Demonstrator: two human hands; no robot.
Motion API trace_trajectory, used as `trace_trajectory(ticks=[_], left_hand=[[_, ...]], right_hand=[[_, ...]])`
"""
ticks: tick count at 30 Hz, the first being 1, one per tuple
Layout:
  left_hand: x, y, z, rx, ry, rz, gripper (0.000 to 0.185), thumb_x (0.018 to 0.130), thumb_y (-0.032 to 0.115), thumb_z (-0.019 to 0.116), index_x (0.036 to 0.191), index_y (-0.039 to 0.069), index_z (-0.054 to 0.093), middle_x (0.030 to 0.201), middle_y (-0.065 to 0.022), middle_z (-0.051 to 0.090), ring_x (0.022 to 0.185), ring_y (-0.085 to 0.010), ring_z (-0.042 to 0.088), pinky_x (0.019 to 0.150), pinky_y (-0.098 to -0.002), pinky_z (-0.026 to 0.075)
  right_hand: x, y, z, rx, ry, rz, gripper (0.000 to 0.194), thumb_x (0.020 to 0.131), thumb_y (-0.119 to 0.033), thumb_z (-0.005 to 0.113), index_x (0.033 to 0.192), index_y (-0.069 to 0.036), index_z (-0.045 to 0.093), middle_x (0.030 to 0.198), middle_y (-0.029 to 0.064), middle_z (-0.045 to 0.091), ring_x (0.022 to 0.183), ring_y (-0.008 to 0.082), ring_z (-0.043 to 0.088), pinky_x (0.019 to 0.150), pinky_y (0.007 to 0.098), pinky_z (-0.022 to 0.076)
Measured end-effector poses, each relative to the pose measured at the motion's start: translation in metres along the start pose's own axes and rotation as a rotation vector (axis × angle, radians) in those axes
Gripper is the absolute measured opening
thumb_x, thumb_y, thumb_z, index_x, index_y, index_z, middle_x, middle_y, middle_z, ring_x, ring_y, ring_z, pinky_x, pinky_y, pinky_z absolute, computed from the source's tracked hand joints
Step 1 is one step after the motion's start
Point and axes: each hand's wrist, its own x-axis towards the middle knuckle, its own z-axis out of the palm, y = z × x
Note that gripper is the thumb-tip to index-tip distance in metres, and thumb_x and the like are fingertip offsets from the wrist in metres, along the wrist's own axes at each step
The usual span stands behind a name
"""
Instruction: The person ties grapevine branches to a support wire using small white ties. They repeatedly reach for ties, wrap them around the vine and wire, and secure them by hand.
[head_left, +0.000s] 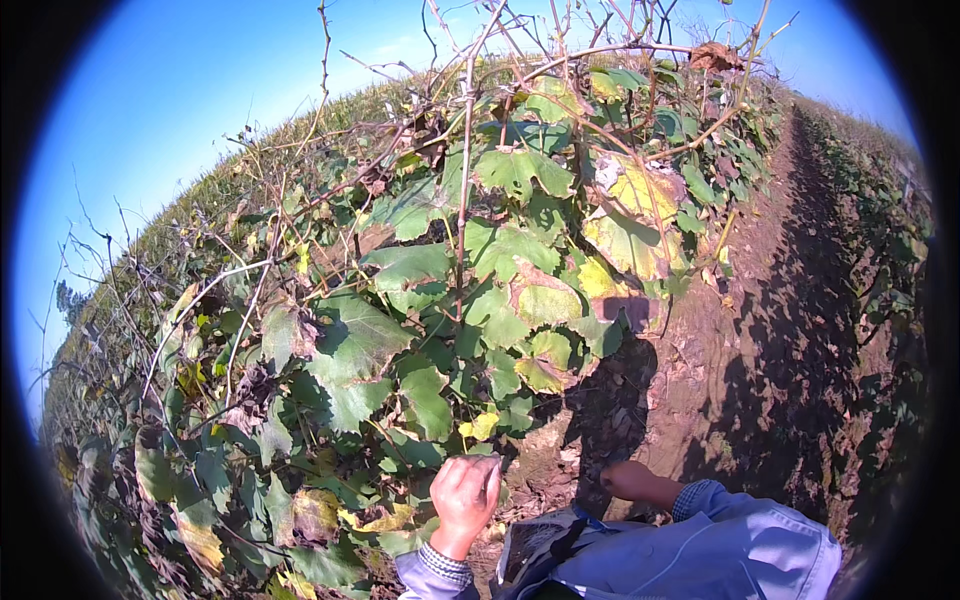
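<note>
My left hand (463, 496) is curled into a fist at the bottom centre, its back towards me, in front of the lower leaves of a grapevine (431, 405). No object shows in it, though the inside of the palm is hidden. Lower right, my right hand (628, 480) is also curled, partly in shade, above the soil path; nothing can be seen in its grasp. Both wrists come out of checked cuffs on a light blue jacket (675, 547). Between my arms a bag (529, 544) with a dark strap hangs at my front.
Vines with green, yellow and browned leaves (634, 202) fill the left and middle. Bare canes (466, 150) stick up and arch across the top. A strip of bare soil (712, 360) runs away on the right, beside another leafy row (885, 225).
</note>
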Motion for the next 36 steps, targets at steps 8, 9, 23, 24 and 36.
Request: trace_trajectory(ticks=[8,9,23,24,36], left_hand=[[0.279,-0.034,-0.016,0.391,0.345,0.403,0.034,0.083,0.002,0.078,0.116,0.008,0.071,0.109,-0.0115,0.069,0.101,-0.0313,0.066,0.088,-0.0422,0.053],[0.312,-0.038,-0.017,0.428,0.364,0.446,0.036,0.084,0.004,0.077,0.119,0.008,0.070,0.113,-0.0107,0.069,0.105,-0.0309,0.065,0.091,-0.0424,0.052],[0.491,-0.083,-0.005,0.572,-0.005,0.599,0.021,0.094,0.010,0.061,0.110,0.008,0.074,0.096,-0.0139,0.068,0.091,-0.0353,0.070,0.078,-0.0469,0.058],[0.495,-0.084,-0.005,0.521,-0.030,0.546,0.020,0.095,0.011,0.060,0.108,0.008,0.074,0.096,-0.0158,0.069,0.089,-0.0376,0.070,0.078,-0.0481,0.058],[0.539,-0.083,-0.014,-0.057,-0.758,-0.191,0.029,0.104,0.020,0.053,0.108,0.001,0.074,0.075,-0.0061,0.075,0.055,-0.0099,0.055,0.050,-0.0285,0.044]], right_hand=[[0.029,0.071,-0.012,0.044,0.279,0.025,0.020,0.084,-0.027,0.067,0.095,-0.011,0.073,0.094,0.0165,0.073,0.089,0.0394,0.070,0.077,0.0519,0.0562],[0.027,0.076,-0.012,0.050,0.305,0.044,0.021,0.084,-0.028,0.068,0.095,-0.011,0.074,0.093,0.0165,0.073,0.089,0.0392,0.070,0.077,0.0518,0.0562],[-0.092,0.069,0.079,0.185,0.485,0.735,0.013,0.079,-0.023,0.075,0.087,-0.014,0.079,0.087,0.0172,0.074,0.084,0.0376,0.072,0.076,0.0483,0.0581],[-0.097,0.063,0.089,0.136,0.425,0.725,0.013,0.079,-0.023,0.075,0.087,-0.013,0.079,0.087,0.0173,0.074,0.084,0.0376,0.072,0.077,0.0482,0.0581],[-0.025,-0.023,0.031,0.277,0.510,0.531,0.019,0.082,-0.025,0.075,0.093,-0.011,0.079,0.090,0.0173,0.075,0.087,0.0374,0.072,0.080,0.0462,0.0582]])
